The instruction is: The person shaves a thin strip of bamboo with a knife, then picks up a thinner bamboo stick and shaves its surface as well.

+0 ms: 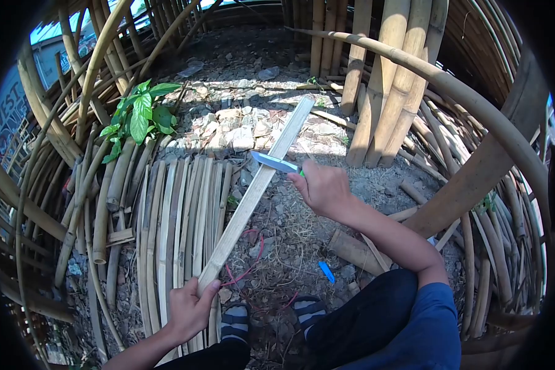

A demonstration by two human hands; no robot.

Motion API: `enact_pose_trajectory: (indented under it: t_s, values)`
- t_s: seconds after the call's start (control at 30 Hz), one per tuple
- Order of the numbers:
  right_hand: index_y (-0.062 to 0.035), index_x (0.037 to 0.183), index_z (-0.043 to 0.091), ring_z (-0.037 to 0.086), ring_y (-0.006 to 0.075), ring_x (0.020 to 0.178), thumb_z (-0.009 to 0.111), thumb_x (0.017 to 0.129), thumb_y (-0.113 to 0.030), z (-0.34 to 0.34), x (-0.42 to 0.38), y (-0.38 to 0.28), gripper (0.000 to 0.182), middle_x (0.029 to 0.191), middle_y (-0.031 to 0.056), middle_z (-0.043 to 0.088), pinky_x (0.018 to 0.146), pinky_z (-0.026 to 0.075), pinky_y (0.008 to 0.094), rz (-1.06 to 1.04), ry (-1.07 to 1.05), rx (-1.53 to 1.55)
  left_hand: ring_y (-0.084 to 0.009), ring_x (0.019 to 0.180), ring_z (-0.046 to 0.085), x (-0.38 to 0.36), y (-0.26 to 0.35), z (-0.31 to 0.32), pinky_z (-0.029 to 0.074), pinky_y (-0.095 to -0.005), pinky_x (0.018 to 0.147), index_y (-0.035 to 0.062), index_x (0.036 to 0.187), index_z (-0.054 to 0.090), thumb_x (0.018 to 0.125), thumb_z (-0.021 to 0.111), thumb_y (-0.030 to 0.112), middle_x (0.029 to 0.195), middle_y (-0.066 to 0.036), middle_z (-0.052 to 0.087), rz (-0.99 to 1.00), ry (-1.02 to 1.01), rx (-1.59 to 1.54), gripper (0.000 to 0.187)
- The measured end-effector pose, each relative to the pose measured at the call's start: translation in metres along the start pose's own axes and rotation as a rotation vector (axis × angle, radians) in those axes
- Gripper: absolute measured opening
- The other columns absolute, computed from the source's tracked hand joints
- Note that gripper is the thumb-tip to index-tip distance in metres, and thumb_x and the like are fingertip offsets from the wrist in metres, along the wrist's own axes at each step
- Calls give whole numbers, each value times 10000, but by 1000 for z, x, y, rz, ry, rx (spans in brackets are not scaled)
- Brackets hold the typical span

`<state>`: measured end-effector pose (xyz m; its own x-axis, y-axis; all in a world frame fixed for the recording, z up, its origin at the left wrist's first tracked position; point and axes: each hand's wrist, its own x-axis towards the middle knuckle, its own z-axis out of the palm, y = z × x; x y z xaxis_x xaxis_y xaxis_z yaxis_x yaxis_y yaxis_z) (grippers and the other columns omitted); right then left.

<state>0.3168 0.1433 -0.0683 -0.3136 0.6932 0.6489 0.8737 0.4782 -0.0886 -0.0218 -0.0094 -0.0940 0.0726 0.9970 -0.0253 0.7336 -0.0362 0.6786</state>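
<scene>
My left hand (190, 309) is closed round the near end of a long, flat bamboo strip (245, 208). The strip slants away from me, up and to the right, over the ground. In my right hand (324, 188) is a knife (276, 162) with a green handle, mostly hidden by the fingers. Its blade lies across the upper part of the strip and points left. Below the strip, on the left, a row of split bamboo strips (177, 228) lies side by side on the ground.
Thick upright bamboo poles (391, 80) stand at the back right, and a bent pole (438, 77) arches over the right side. A leafy plant (143, 111) grows at the left. A blue plastic piece (327, 272) and a red cord (253, 259) lie near my feet.
</scene>
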Motion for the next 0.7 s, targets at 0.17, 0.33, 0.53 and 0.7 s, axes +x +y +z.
enact_pose_trajectory:
  t_s: [0.17, 0.33, 0.53, 0.7]
  values:
    - [-58, 786, 523, 570, 345, 467, 519, 1010, -399, -4, 10, 23, 408, 538, 130, 548, 438, 429, 456, 57, 49, -86, -127, 414, 494, -3, 6, -6, 383, -365, 402, -31, 675, 548, 944, 687, 332, 456, -133, 479, -24, 2, -35, 472]
    - [-52, 792, 522, 590, 362, 490, 495, 1018, -409, -2, 17, 48, 424, 564, 148, 577, 451, 439, 475, 188, 1, -205, -124, 408, 476, -2, 0, -5, 373, -366, 399, -33, 678, 553, 943, 688, 330, 455, -135, 474, -7, 1, -6, 470]
    - [-29, 832, 593, 666, 379, 607, 413, 1031, -472, 11, 25, 77, 517, 634, 183, 645, 554, 511, 498, 360, -99, -286, -62, 508, 363, -2, -1, -5, 325, -340, 419, -29, 647, 493, 959, 668, 322, 482, -55, 402, -47, -16, 0, 501]
    - [30, 922, 679, 673, 473, 872, 327, 1038, -509, -26, 20, 166, 654, 871, 309, 680, 793, 509, 549, 826, -7, -286, -189, 403, 487, 0, -35, -4, 375, -402, 428, -41, 688, 549, 971, 637, 325, 479, -166, 499, -88, 58, -28, 471]
